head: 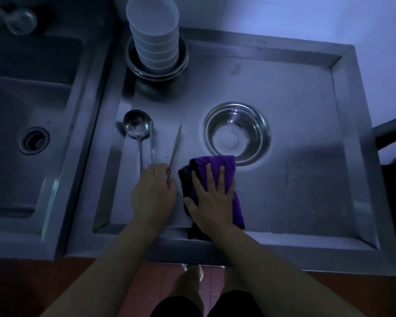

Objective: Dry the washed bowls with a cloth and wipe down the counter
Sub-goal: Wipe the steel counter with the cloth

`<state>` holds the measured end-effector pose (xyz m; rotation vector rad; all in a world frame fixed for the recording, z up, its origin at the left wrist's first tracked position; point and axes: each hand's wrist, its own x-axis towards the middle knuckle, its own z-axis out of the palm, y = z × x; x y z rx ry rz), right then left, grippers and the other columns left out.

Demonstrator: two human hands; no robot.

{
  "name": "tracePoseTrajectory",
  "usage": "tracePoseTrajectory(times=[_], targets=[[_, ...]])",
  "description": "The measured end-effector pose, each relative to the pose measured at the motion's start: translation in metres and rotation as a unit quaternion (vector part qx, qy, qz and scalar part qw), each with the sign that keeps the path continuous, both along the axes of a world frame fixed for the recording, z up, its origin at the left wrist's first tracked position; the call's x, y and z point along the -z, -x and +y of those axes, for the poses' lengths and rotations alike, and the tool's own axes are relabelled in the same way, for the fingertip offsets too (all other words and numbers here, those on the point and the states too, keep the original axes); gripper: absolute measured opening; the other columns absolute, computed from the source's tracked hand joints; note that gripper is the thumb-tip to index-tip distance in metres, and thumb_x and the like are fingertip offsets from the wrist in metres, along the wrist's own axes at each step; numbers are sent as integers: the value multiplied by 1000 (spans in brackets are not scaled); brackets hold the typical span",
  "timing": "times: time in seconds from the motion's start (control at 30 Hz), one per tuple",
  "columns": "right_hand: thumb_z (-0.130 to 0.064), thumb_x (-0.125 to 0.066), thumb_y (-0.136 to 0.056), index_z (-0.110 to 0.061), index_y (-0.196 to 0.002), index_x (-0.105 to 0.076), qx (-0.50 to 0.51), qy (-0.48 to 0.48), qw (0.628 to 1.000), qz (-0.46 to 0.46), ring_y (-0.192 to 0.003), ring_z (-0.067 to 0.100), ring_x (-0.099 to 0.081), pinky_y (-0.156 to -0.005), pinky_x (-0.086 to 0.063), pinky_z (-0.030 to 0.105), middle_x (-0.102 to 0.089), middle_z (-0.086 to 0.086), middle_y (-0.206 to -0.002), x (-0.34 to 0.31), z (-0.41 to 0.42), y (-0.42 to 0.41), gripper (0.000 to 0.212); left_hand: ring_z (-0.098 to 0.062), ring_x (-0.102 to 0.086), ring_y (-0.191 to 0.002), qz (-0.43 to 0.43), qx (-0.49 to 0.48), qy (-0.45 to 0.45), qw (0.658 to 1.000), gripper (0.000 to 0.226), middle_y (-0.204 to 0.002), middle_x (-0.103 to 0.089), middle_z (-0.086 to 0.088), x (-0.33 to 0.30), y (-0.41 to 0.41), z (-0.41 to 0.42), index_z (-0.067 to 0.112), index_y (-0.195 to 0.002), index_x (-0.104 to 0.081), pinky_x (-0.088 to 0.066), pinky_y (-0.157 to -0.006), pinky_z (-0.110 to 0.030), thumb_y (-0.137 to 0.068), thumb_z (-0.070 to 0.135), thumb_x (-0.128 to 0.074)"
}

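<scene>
The purple folded cloth (217,177) lies flat on the recessed steel surface (295,191), just before a single shiny steel bowl (237,133) — the right hand (212,197) presses it with fingers spread straight. The left hand (154,193) curls around the near ends of thin metal chopsticks (175,147), beside a steel ladle (136,126). A stack of white plastic bowls (153,35) stands in nested steel bowls at the far corner.

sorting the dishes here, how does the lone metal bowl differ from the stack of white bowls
The lone metal bowl is shiny steel; the stack of white bowls is matte white. The metal bowl sits alone and low, mid-counter just beyond the purple cloth; the white bowls are nested into a tall pile at the back left, standing on metal dishes. Both are round, open side up, and untouched by either hand.
</scene>
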<state>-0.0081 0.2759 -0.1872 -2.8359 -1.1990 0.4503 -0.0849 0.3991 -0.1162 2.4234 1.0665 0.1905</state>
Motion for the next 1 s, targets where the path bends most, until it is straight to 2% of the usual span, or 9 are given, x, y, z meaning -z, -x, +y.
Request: tracePoseTrajectory(times=[0.17, 0.37, 0.43, 0.5, 0.57, 0.67, 0.77, 0.9, 1.0], targets=[[-57, -33, -85, -35, -149, -16, -63, -18, 998, 9, -145, 28, 12, -114, -1, 58, 0, -2, -159, 2, -32, -20, 70, -26, -57, -101, 29, 50, 14, 998, 24, -110, -60, -10, 6, -17, -12, 9, -113, -59, -48, -76, -38, -90, 12, -53], [-62, -28, -85, -39, -148, -5, 22, 39, 999, -10, -144, 21, 19, -116, 7, 49, 6, -7, -158, -7, -126, -85, 70, -26, -56, -100, 45, 129, 28, 990, 28, -113, -59, -10, 11, -64, -49, 10, -118, -58, -41, -74, -34, -93, 12, -47], [-60, -33, -86, -35, -148, -16, 38, 51, 998, -23, -144, 26, 12, -116, 3, 52, -3, -2, -158, -14, -151, -107, 69, -24, -55, -101, 63, 148, 26, 987, 28, -115, -57, -8, 14, -76, -59, 12, -120, -56, -39, -72, -32, -94, 14, -46], [-58, -37, -84, -29, -146, -32, 17, 57, 997, -40, -144, 34, -3, -114, -4, 58, -18, 5, -157, -21, -163, -118, 69, -23, -54, -103, 83, 160, 24, 983, 29, -116, -55, -6, 16, -88, -64, 15, -122, -53, -38, -73, -31, -93, 17, -46], [-60, -40, -80, -29, -143, -38, -23, 55, 997, -47, -143, 39, -12, -111, -7, 62, -24, 9, -155, -21, -160, -121, 71, -24, -51, -105, 101, 178, 17, 979, 32, -118, -53, -6, 20, -102, -65, 16, -123, -51, -40, -78, -31, -92, 20, -47], [-63, -44, -77, -32, -144, -34, -48, 31, 998, -38, -143, 39, -12, -110, -9, 62, -21, 8, -156, -12, -144, -134, 74, -26, -47, -109, 132, 228, -5, 965, 40, -120, -53, -7, 28, -128, -70, 15, -123, -50, -37, -86, -33, -84, 24, -56], [-63, -44, -78, -36, -145, -32, -56, 6, 998, -33, -144, 37, -12, -112, -11, 63, -22, 5, -156, -7, -129, -175, 73, -25, -39, -122, 154, 238, -11, 959, 55, -129, -48, -4, 32, -161, -78, 17, -125, -48, -30, -96, -34, -74, 31, -64], [-64, -35, -81, -38, -148, -21, -58, 14, 997, -43, -145, 33, -2, -114, 2, 59, -12, 3, -158, -3, -104, -251, 73, -22, -24, -134, 160, 222, -18, 962, 69, -142, -35, 0, 38, -207, -83, 19, -136, -36, -19, -105, -34, -75, 36, -63], [-65, -28, -82, -37, -149, -13, -83, 21, 995, -49, -145, 31, 6, -113, 11, 55, -4, 3, -159, 1, -75, -310, 74, -25, -20, -138, 178, 199, -13, 964, 79, -147, -31, -4, 42, -239, -85, 17, -141, -31, -16, -109, -38, -73, 41, -66]])
